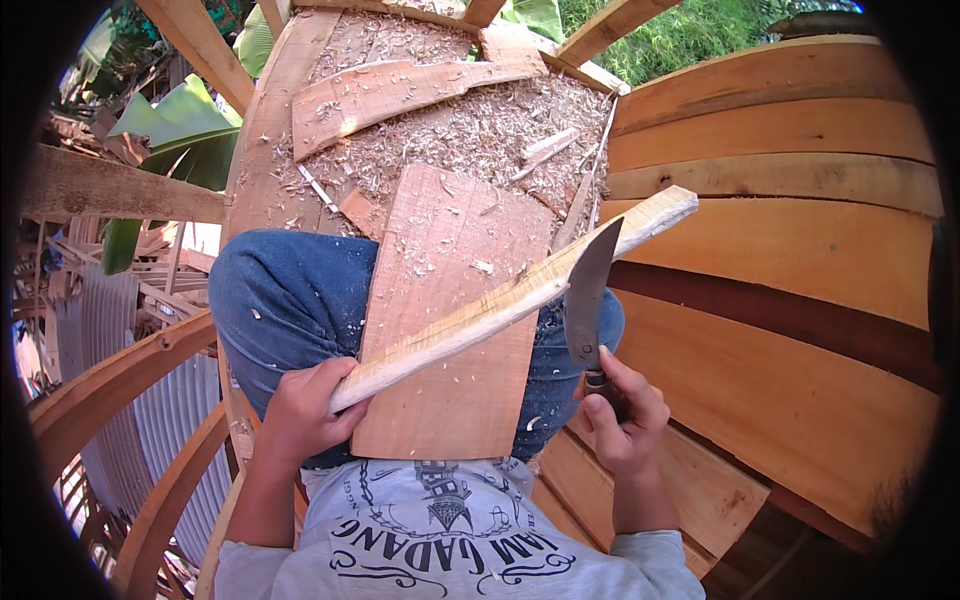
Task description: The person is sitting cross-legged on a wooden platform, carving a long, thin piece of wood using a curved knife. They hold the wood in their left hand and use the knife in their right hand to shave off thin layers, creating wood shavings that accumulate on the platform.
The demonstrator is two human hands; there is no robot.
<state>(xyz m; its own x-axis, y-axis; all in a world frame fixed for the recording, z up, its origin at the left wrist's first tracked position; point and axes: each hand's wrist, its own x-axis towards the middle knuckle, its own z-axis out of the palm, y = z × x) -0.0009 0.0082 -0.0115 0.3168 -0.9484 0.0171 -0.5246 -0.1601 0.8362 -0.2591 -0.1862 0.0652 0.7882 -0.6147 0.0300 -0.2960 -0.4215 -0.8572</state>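
Observation:
My left hand [308, 408] is closed round the near end of a long pale wooden stick [455, 330]. The stick slants up to the right, and its surface looks freshly cut. In my right hand [627, 412] is the dark handle of a knife [587, 295]. Its broad blade points upward and overlaps the stick near the far end; whether the two touch I cannot tell. Beneath the stick a flat wooden board [440, 390] rests across my lap, with small shavings on it.
Wood shavings [450, 130] cover the surface ahead, where a curved plank [390, 95] and several offcuts lie. Planks [780, 240] form a curved wall at the right. Wooden ribs [130, 375] stand at the left, with corrugated sheets [185, 430] beyond them.

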